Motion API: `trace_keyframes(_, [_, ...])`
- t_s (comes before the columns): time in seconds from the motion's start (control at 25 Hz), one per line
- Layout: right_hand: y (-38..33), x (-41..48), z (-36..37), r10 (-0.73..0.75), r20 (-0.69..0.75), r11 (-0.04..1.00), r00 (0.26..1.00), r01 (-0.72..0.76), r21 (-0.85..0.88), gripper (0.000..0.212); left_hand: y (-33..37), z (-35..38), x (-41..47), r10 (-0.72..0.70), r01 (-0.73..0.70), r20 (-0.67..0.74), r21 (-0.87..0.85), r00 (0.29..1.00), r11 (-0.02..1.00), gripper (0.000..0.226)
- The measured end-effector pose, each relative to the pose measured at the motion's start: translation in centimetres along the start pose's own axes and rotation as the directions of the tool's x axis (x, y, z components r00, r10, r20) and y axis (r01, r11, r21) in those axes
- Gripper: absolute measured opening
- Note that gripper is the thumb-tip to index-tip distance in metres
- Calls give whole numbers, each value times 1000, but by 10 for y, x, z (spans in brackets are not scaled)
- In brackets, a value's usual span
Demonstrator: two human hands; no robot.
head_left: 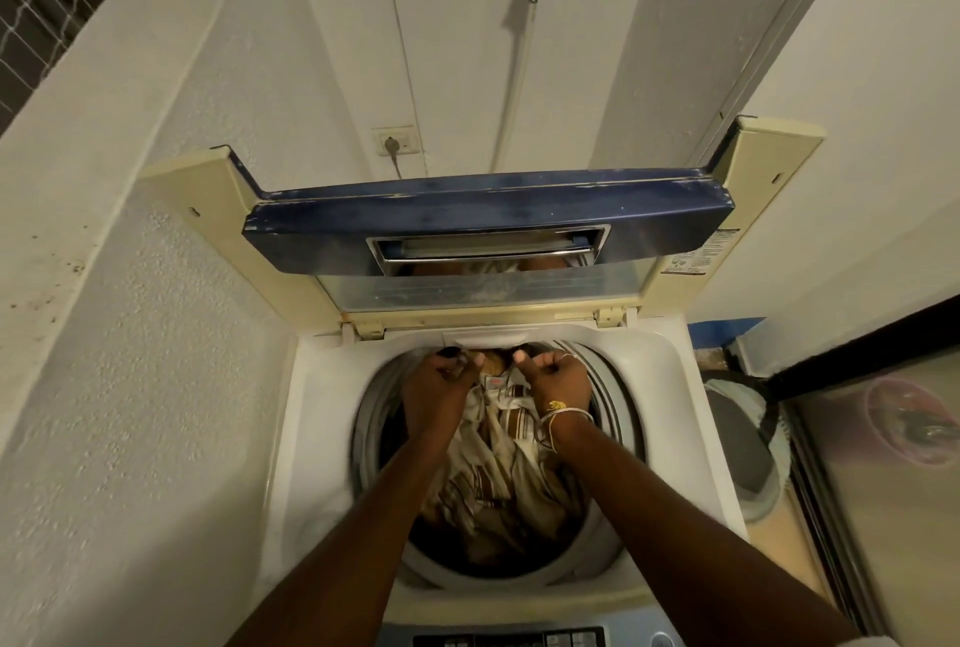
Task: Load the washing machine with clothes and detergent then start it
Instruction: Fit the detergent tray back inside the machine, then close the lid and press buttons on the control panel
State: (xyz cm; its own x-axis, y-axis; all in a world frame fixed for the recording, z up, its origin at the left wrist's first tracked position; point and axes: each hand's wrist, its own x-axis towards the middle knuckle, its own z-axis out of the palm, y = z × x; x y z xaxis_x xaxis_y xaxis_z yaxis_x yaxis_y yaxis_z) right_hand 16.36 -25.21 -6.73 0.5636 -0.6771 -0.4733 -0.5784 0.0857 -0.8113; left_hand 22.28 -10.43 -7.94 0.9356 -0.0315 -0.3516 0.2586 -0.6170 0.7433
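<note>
In the head view, the left hand (441, 389) and the right hand (558, 381) are closed on the top edge of a cream cloth with brown stripes (498, 464). The cloth hangs into the drum of the white top-loading washing machine (322, 438). If a fold is left over the grey drum ring (613, 397), it may catch. The upright blue folded lid (488, 215) could also fall on the hands.

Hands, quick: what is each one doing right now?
Left hand: blurred, but its fingers look curled on the striped cloth over the drum.
Right hand: fingers curled, gripping the same cloth.
</note>
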Motion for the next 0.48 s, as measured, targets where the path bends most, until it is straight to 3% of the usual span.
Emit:
trace_keyframes(0.16, [0,-24,-17,-188,25,955,982,189,-227,8,-15,-18,-23,118,-118,11,33,993,992,24])
trace_keyframes(0.24, [1,-39,-25,-204,110,908,973,230,-349,26,-24,-24,-35,145,-150,97,51,985,987,12])
trace_keyframes(0.36, [14,-63,-32,-124,247,882,961,221,-417,53,-38,-31,-57,182,-222,260,133,948,966,50])
trace_keyframes(0.48, [41,-72,-34,-139,294,819,946,276,-503,63,-42,-38,-84,192,-254,283,202,940,946,49])
